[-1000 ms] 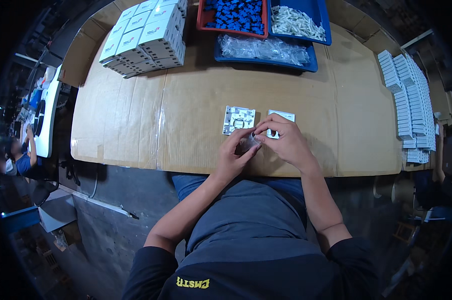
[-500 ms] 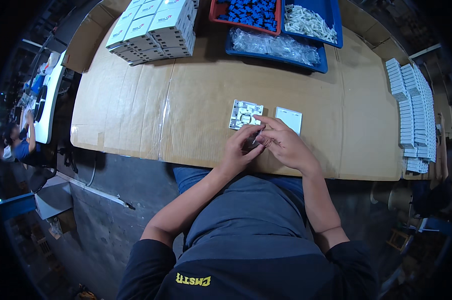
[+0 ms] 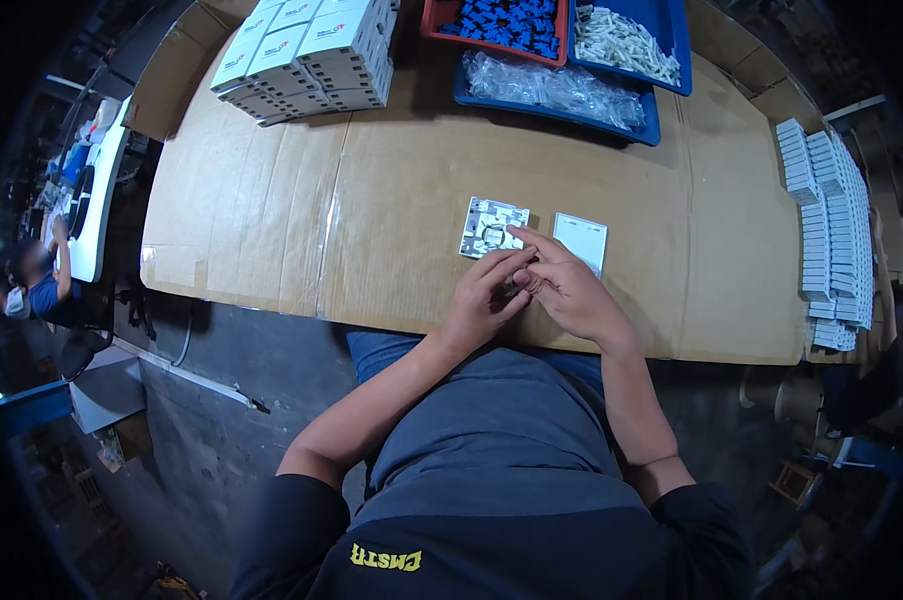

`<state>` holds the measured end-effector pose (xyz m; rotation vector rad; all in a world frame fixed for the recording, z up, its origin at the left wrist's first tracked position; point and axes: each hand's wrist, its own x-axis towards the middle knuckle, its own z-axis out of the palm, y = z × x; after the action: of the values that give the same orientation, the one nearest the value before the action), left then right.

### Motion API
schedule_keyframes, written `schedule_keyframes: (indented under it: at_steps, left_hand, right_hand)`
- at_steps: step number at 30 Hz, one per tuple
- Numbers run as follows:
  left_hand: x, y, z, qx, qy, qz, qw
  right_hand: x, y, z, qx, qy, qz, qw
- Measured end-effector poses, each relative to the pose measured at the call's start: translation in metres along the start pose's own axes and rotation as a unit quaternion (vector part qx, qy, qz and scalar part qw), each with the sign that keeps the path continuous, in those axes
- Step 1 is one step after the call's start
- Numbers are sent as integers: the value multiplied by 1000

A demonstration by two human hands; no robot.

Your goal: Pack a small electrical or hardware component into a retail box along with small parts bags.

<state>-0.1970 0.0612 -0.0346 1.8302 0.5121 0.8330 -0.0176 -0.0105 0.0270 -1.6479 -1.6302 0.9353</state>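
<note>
My left hand [image 3: 483,297] and my right hand [image 3: 568,290] meet over the near edge of the cardboard-covered table, fingertips pinched together. Whatever lies between the fingers is too small and too hidden to name. Just beyond them rests a square white plastic box base [image 3: 492,229], its inner side up, with a round part in its middle. Right of it, partly behind my right hand, lies a flat white square cover [image 3: 580,243].
White boxes [image 3: 306,60] are stacked at the far left. Far ahead stand a red tray [image 3: 491,45] of blue parts, a blue tray [image 3: 683,60] of white pieces and another blue tray [image 3: 561,125] of clear bags. Stacked white plastic parts [image 3: 824,220] line the right. A person [image 3: 46,290] sits at left.
My fingers have drawn closer together, and the small clear thing glimpsed between them before is now hidden. The whole view has shifted slightly. The box base and cover stay in place.
</note>
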Motion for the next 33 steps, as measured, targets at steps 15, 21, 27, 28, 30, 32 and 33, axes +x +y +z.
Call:
schedule_keyframes:
  at_steps: [15, 21, 27, 28, 30, 32, 33]
  left_hand:
    - [7, 0, 2, 33, 10, 38, 999]
    - [5, 6, 5, 14, 36, 8, 999]
    - [0, 5, 2, -34, 26, -11, 999]
    - [-2, 4, 2, -52, 23, -42, 997]
    - [2, 6, 2, -26, 17, -19, 999]
    - [5, 12, 2, 15, 10, -17, 1000]
    - [5, 13, 2, 18, 11, -12, 1000]
  right_hand:
    - [2, 12, 5, -8, -5, 2, 1000]
    - [1, 6, -28, 60, 51, -38, 996]
    - [67, 63, -135, 45, 335, -1, 941]
    - [85, 86, -161, 16, 372, -15, 928]
    - [117, 120, -209, -53, 438, -8, 898]
    - [143, 142, -245, -109, 460, 13, 881]
    - [156, 150, -259, -162, 475, 38, 864]
